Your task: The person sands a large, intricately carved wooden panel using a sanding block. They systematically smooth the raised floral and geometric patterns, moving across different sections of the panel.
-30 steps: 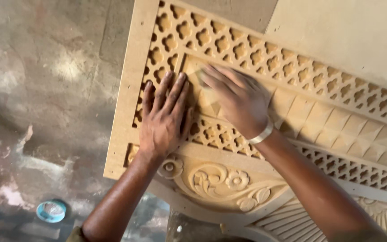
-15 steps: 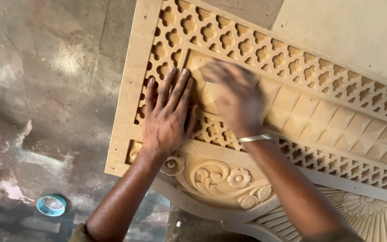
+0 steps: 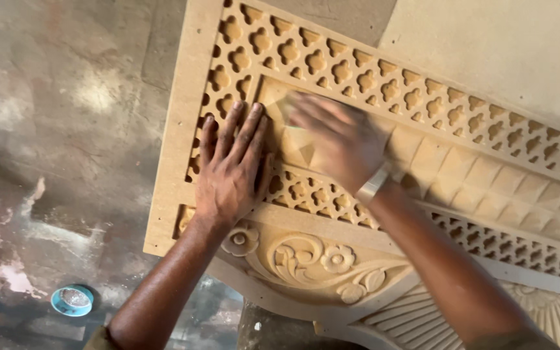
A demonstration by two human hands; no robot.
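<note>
My left hand (image 3: 231, 172) flat, fingers spread on the carved lattice panel (image 3: 422, 162), its long axis running down-right, right hand (image 3: 338, 139) blurred, grip unclear

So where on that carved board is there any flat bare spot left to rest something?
On the carved panel, the plain border strip left of the lattice is free. The smooth sheet beyond the top edge is bare too. The middle is crowded: left hand flat on fretwork, right hand on the faceted band.

Both forearms are bare. The right hand (image 3: 341, 146) has a pale metal bangle (image 3: 372, 185) at its wrist; the left hand (image 3: 229, 172) is unadorned.
</note>
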